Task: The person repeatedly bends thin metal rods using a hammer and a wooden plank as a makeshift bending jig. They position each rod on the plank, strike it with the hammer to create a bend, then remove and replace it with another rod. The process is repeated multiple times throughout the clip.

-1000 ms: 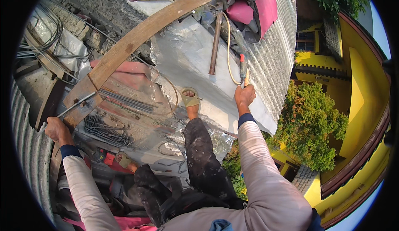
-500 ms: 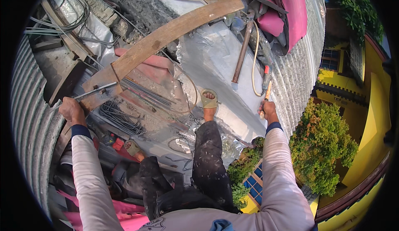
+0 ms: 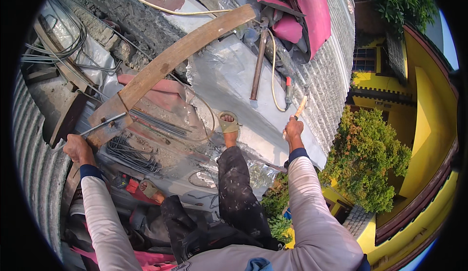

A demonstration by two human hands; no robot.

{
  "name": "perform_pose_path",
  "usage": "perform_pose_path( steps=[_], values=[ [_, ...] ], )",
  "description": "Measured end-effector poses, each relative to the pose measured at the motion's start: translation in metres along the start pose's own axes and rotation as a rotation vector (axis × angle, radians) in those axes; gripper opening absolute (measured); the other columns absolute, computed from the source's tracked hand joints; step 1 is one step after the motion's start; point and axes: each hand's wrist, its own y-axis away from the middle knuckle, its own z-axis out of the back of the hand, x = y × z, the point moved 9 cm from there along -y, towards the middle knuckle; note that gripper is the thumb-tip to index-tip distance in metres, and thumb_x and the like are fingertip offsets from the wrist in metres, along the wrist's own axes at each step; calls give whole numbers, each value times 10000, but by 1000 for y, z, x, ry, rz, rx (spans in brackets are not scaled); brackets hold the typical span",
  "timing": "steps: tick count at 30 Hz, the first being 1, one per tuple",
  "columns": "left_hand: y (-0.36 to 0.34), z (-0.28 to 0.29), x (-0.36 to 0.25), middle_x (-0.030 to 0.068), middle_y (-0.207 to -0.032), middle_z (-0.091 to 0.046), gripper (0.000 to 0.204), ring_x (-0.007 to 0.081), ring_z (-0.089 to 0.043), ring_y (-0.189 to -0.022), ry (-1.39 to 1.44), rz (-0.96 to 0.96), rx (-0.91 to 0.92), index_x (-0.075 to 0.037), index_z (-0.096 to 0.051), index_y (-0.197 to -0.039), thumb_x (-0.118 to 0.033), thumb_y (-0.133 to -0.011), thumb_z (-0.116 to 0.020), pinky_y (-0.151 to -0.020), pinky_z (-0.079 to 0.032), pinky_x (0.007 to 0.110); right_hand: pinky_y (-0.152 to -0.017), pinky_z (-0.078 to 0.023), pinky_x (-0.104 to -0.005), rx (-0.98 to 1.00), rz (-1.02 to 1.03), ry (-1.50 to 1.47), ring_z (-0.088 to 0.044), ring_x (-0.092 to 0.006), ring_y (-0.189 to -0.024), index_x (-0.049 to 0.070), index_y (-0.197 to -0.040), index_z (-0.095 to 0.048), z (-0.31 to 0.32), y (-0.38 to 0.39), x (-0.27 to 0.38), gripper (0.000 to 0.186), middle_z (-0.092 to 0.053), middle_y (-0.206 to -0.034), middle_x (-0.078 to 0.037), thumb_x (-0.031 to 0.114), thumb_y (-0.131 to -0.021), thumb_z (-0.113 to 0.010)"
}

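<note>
My left hand (image 3: pixel 79 149) is closed around a thin metal rod (image 3: pixel 105 123), which crosses the lower end of a curved brown wooden plank (image 3: pixel 178 55). Bolts or nails stick out of that end of the plank. To the right, my right hand (image 3: pixel 293 131) grips a slim tool with a pale wooden handle (image 3: pixel 302 106). Its working end is too small to make out. Just beyond lies a red-and-grey corded item (image 3: pixel 288 90). A brown-shafted, hammer-like tool (image 3: pixel 259 65) rests on the grey slab (image 3: pixel 234 71).
My sandalled feet (image 3: pixel 228 121) stand on the rough roof surface. Coiled wire (image 3: pixel 63 42) and bundled rods (image 3: pixel 161 125) lie at left. Crumpled pink sheeting (image 3: pixel 312 22) sits at the far side. Corrugated roofing (image 3: pixel 327 86) ends at a drop on the right, above a tree (image 3: pixel 370 159).
The whole view has shifted, so most of the scene appears farther left. Both hands keep their grips, the left one on the rod and the right one on the wooden-handled tool.
</note>
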Motion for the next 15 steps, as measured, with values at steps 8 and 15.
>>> perform_pose_path(
  steps=[8,15],
  values=[
    [-51,-30,28,256,-1183,-786,452,427,-780,-1090,14,37,13,17,-800,-1153,-364,-985,-623,-921,-607,480,-511,-546,-452,-19,-126,71,-714,-316,-646,-77,-1031,-674,-26,-33,-13,355,-713,-845,-178,276,-1068,-675],
    [-60,-43,11,301,-1153,-786,546,449,-786,-1026,-345,-339,116,101,-787,-1079,-398,-982,-588,-852,-613,506,-630,-596,-481,66,-16,283,-748,-381,-704,-99,-1069,-703,-26,-36,4,371,-741,-833,-220,272,-1045,-701]
  ],
)
